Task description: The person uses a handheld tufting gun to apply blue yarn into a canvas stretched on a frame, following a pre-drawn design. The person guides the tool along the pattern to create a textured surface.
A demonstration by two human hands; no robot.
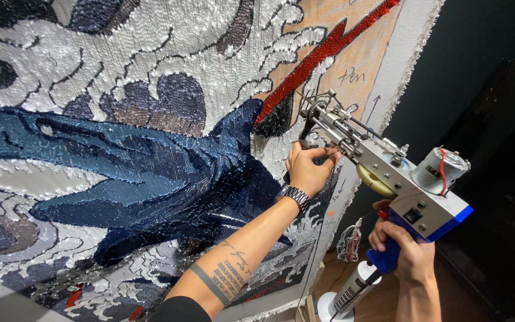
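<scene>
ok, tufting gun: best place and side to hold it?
Two-handed, as shown. Right hand wraps the blue pistol handle from below, since it hangs under the tufting gun. Left hand takes the black front handle from the cloth side, near the needle.

Dark wall at right, dim; brown wooden floor below, white perforated stand resting on it.
</scene>
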